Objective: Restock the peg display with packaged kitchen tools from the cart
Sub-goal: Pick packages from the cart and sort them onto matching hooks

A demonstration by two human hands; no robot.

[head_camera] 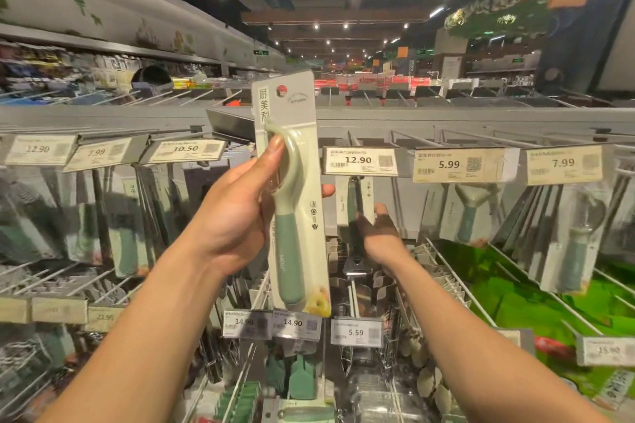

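My left hand [240, 203] grips a carded kitchen tool [295, 233], a pale green peeler with a darker green handle, upright in front of the peg display. Its card top reaches above the grey top rail [446, 117]. My right hand [381, 233] reaches further in and holds a hanging packaged tool [357, 213] under the 12.90 price tag [359, 160]. Whether that pack is on its peg is hidden.
Rows of metal pegs carry more carded green tools at left [127, 230] and right [580, 233]. Price tags line the rails. Lower pegs [457, 278] jut toward me. Green packs [515, 299] lie at lower right. The cart is not in view.
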